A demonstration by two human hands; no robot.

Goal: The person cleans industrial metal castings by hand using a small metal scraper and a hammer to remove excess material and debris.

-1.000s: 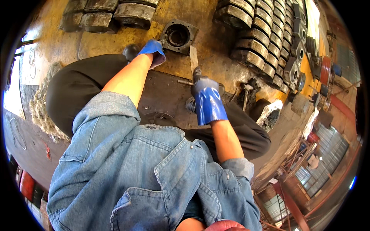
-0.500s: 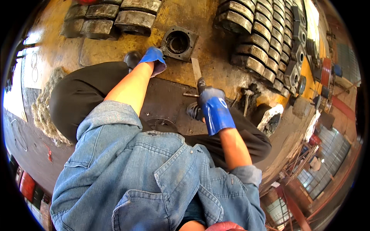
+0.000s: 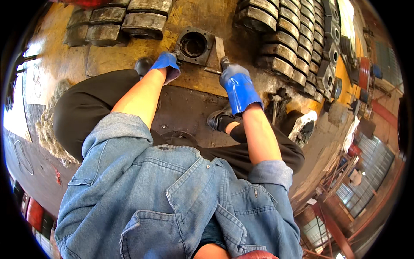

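A square, dark metal housing [image 3: 208, 35] with a round bore and corner holes lies on the yellowish, oily floor ahead of me. My left hand [image 3: 168, 61], in a blue glove, grips its near left corner; most of the fingers are hidden behind the glove. My right hand [image 3: 233, 74], gloved in blue with a greyed finger part, is closed round the dark handle of a flat-bladed scraper [image 3: 220, 46]. The blade points away from me, by the housing's right side. A short metal rod [image 3: 212, 70] juts leftward from beside the right hand; whether it is held too is unclear.
Rows of thick metal blocks [image 3: 144, 21] stand at the far left, with more stacked rows [image 3: 279, 52] on the right. A hammer [image 3: 276, 103] lies right of my right glove. Fibrous waste [image 3: 54, 125] is heaped beside my left knee. My shoe [image 3: 217, 118] is below the right hand.
My right hand has moved forward with the scraper, bringing the blade alongside the housing. The left hand stays at the housing's corner. The whole view has shifted slightly.
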